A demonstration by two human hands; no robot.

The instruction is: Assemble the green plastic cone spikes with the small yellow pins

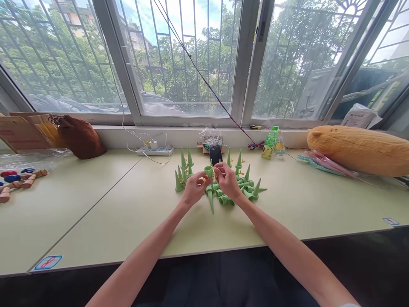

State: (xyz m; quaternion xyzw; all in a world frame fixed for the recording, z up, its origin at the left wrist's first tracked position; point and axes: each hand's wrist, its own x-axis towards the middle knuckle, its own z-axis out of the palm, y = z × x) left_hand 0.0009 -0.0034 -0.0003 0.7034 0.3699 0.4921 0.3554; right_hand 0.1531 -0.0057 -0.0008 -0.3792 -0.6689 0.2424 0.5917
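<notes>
My left hand (194, 187) is closed around a green cone-shaped spike (209, 187), its round open end up and its tip pointing down toward me. My right hand (227, 179) pinches a small yellowish piece right beside the cone's open end; the piece is too small to name. Both hands hover just above the pale green table (128, 204). Behind and around them lie and stand several more green cones (185, 168), some upright at the left, others heaped on their sides (247, 189) at the right.
A black phone (216, 154) leans behind the cones. A white power strip (155, 150), a green drink bottle (270, 143), a brown pouch (79, 136), a cardboard box (22, 130), wooden toys (19, 179) and a long yellow cushion (358, 149) line the window side.
</notes>
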